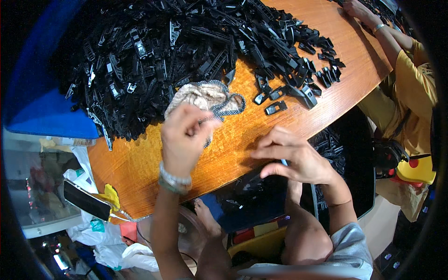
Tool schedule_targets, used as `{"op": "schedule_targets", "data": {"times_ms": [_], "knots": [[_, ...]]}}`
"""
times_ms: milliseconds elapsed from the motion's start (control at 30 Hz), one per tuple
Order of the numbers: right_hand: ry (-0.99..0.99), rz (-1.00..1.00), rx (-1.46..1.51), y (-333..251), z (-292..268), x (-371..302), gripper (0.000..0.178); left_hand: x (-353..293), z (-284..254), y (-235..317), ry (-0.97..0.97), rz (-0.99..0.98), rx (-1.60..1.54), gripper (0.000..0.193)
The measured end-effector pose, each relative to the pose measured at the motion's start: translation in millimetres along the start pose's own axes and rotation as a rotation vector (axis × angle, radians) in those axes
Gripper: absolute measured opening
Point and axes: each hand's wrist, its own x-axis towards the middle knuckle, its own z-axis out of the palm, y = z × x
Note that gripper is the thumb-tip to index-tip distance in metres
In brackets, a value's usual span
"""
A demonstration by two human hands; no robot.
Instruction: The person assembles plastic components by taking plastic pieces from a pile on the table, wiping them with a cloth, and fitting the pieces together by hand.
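Note:
A bundle of off-white braided cord (pixel 199 95) lies on the wooden table against a large heap of black plastic parts. From it loops a dark speckled cord (pixel 236 103), whose run passes behind my left hand and shows again below it. My left hand (pixel 185 135) is closed, thumb against curled fingers, at the speckled cord; motion smears the exact grip. Over the table's near edge, my right hand (pixel 296 156) has its fingers stretched and apart, with no cord in them. A small light-blue piece (pixel 283 162) shows by its thumb, too little to name.
Black plastic buckles (pixel 275 108) and similar parts spread right of the heap (pixel 154 60). A phone (pixel 87 199) leans at the table's left edge. Below the near edge, a dark bin (pixel 361 154) holds more black parts. Another person's arm (pixel 389 42) reaches onto the table's far right.

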Motion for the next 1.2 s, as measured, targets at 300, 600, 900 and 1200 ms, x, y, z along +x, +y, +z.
{"op": "schedule_targets", "data": {"times_ms": [300, 600, 900, 1200], "knots": [[0.410, 0.066, -0.738, 30, -18, 15, 0.021, 103, 23, -8, 0.517, 0.360, 0.475, 0.044], [0.397, -0.012, -0.625, 34, -10, 10, 0.017, 21, 16, -1, 0.476, 0.527, 0.331, 0.026], [0.434, 0.060, -0.096, 16, 16, 14, 0.032, -58, 19, 11, 0.343, 0.394, 0.166, 0.028], [0.375, 0.107, -0.387, 27, 10, 19, 0.027, -186, -77, 3, -0.001, -0.347, -0.079, 0.025]]}}
